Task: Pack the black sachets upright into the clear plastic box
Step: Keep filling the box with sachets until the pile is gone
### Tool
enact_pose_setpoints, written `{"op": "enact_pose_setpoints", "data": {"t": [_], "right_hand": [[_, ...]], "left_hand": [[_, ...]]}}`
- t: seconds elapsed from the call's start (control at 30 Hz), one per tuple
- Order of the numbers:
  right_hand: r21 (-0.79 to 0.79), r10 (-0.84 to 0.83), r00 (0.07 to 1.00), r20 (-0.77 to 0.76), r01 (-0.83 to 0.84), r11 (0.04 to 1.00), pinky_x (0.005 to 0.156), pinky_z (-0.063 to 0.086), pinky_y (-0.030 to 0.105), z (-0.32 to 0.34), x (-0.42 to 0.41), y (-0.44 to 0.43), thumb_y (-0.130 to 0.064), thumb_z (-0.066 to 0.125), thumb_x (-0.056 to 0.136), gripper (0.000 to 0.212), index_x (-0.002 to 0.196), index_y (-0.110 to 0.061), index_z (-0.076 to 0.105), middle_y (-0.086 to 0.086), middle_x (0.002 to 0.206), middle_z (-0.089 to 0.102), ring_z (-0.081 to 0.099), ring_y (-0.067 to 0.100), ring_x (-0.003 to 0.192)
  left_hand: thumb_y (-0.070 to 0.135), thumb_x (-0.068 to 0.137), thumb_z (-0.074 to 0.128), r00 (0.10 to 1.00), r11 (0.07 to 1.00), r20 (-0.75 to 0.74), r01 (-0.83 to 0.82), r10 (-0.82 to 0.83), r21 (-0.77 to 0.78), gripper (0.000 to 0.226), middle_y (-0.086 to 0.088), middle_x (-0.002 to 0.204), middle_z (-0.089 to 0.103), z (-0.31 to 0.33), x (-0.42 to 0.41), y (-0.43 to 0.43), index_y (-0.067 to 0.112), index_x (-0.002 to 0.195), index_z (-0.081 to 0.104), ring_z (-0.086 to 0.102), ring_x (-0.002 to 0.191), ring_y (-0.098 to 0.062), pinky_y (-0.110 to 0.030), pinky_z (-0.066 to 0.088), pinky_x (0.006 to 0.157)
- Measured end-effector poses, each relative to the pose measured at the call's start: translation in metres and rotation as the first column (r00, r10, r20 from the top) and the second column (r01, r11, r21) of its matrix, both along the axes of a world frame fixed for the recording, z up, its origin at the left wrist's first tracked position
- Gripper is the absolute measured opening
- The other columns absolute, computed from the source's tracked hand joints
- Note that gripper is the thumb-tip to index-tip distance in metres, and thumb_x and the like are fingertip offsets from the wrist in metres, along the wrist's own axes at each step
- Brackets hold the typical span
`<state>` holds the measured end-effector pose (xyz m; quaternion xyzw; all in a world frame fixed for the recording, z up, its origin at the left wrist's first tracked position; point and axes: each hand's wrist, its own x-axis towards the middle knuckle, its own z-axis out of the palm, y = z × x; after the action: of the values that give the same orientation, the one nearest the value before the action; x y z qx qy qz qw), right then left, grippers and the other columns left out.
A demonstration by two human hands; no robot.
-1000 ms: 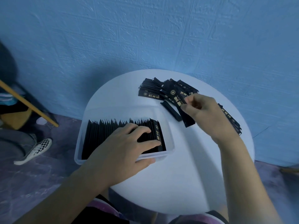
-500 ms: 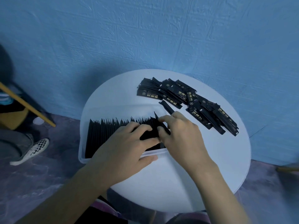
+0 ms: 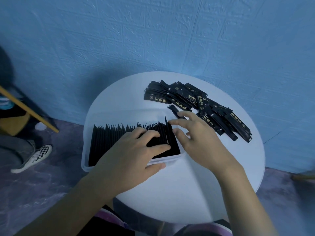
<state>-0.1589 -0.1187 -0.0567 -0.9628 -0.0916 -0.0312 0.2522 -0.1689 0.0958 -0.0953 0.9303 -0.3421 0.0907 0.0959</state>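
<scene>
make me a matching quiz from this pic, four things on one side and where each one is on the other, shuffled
1 left hand
2 right hand
3 loose sachets
4 checkered shoe

a on the floor, left of the table
b flat on the table's far side
c on the upright sachets in the clear box
d open, by the box's right end

Pairs: 1-c, 2-d, 3-b, 4-a

Plain room: blue wall (image 3: 153,34), round table (image 3: 190,188)

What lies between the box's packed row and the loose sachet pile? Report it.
Head view: the right hand, fingers spread, fills that gap, with one lone sachet lying flat on the table beyond it.
</scene>
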Motion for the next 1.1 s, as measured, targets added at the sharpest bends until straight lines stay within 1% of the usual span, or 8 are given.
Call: {"op": "enact_pose_setpoints", "data": {"t": [0.17,0.37,0.53,0.77,0.87,0.93,1.03,1.1], "right_hand": [[-0.114,-0.012,0.982,-0.187,-0.010,0.993,0.115,0.030,0.036,0.006,0.019,0.009,-0.038,0.051,0.103,0.048,0.150,-0.036,0.042,-0.004,0.165,0.023,0.034,0.024,0.145],[-0.087,-0.012,0.974,-0.226,-0.008,0.996,0.108,0.039,0.037,0.007,0.020,0.010,-0.035,0.061,0.097,0.058,0.150,-0.040,0.038,-0.012,0.154,0.041,0.049,0.022,0.133],[-0.146,-0.030,0.923,-0.383,-0.028,0.989,0.106,0.043,0.039,0.018,0.021,0.011,-0.035,0.062,0.095,0.074,0.155,-0.050,0.019,-0.002,0.148,0.049,0.047,0.028,0.132],[-0.204,0.010,0.953,-0.303,-0.075,0.976,0.096,0.049,0.038,0.012,0.016,0.013,-0.036,0.051,0.099,0.043,0.141,-0.044,0.049,0.000,0.129,0.064,0.058,0.027,0.117],[-0.080,0.029,0.964,-0.264,-0.052,0.995,0.091,0.051,0.034,0.007,0.015,0.006,-0.040,0.054,0.099,0.032,0.131,-0.043,0.060,-0.008,0.114,0.067,0.063,0.019,0.104],[0.151,0.042,0.984,-0.173,-0.016,0.988,0.090,0.053,0.035,0.004,0.017,-0.001,-0.040,0.056,0.099,0.020,0.113,-0.039,0.071,-0.018,0.104,0.071,0.068,0.009,0.092],[0.476,-0.064,0.996,-0.059,0.085,0.875,0.082,0.057,0.042,-0.005,0.029,-0.012,-0.031,0.060,0.098,0.016,0.096,-0.030,0.076,-0.014,0.091,0.075,0.070,0.012,0.081],[0.440,-0.163,0.986,-0.044,0.165,0.883,0.078,0.056,0.037,-0.016,0.046,-0.017,-0.027,0.062,0.097,0.012,0.096,-0.028,0.075,-0.015,0.088,0.073,0.068,0.010,0.077]], "left_hand": [[0.061,0.092,0.045,1.000,1.000,-0.004,-0.006,0.006,0.006,0.047,0.008,0.135,0.054,0.000,0.000,0.001,0.043,0.134,0.057,0.050,0.119,-0.019,-0.042,0.051,0.093],[0.062,0.091,0.044,1.000,1.000,-0.002,-0.008,0.008,0.008,0.049,0.008,0.135,0.054,-0.001,0.000,0.001,0.043,0.135,0.056,0.050,0.119,-0.019,-0.042,0.051,0.093],[0.062,0.091,0.046,1.000,1.000,-0.002,0.001,-0.001,0.002,0.049,0.008,0.135,0.055,0.000,0.001,0.002,0.043,0.135,0.057,0.051,0.119,-0.019,-0.042,0.052,0.092],[0.063,0.091,0.046,1.000,1.000,-0.015,-0.001,0.001,-0.012,0.049,0.008,0.136,0.055,0.001,0.000,0.002,0.043,0.135,0.055,0.051,0.120,-0.019,-0.043,0.052,0.093],[0.065,0.091,0.043,1.000,1.000,-0.024,-0.002,0.002,0.002,0.050,0.011,0.136,0.053,0.001,0.002,0.003,0.045,0.135,0.054,0.049,0.121,-0.017,-0.041,0.052,0.093],[0.065,0.091,0.042,1.000,1.000,-0.028,-0.007,0.007,0.002,0.049,0.012,0.137,0.053,0.002,0.003,0.007,0.046,0.135,0.054,0.048,0.122,-0.016,-0.041,0.052,0.094],[0.066,0.092,0.041,1.000,1.000,-0.014,-0.011,0.011,0.012,0.049,0.014,0.137,0.052,0.004,0.004,0.011,0.047,0.135,0.054,0.049,0.122,-0.015,-0.039,0.052,0.097],[0.065,0.092,0.042,1.000,1.000,-0.012,-0.008,0.008,0.016,0.049,0.013,0.137,0.053,0.005,0.004,0.011,0.046,0.135,0.055,0.050,0.122,-0.016,-0.039,0.052,0.096]]}}
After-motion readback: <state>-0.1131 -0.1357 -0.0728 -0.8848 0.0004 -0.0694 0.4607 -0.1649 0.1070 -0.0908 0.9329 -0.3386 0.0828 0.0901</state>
